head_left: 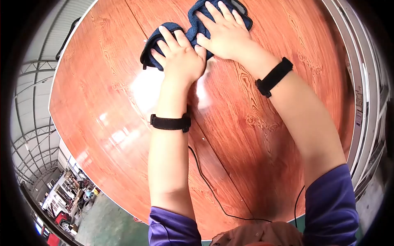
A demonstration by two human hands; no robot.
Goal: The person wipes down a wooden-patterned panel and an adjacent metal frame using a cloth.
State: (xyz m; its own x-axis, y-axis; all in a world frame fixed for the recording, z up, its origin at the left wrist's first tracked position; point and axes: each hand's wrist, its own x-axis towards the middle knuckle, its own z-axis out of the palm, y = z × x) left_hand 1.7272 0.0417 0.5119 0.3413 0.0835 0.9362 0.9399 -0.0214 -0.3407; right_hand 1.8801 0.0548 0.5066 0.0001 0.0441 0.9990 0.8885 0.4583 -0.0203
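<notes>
Both my hands lie flat on a dark blue cloth (198, 29) spread on a glossy, reddish wood-grain panel (102, 78). My left hand (178, 55) presses its left part, fingers spread and pointing up and left. Just to the right and slightly farther off, my right hand (225, 35) rests on the other part, fingers also apart. The cloth is bunched between the hands and shows a black edging. Each wrist wears a black strap. Beneath my palms the cloth's underside is hidden.
A thin black cable (205, 180) runs over the panel's near part toward my body. Seams cross the panel. Metal rails (361, 94) line the right side. At lower left are a green floor (111, 223), cluttered equipment (72, 190) and a red vehicle (61, 219).
</notes>
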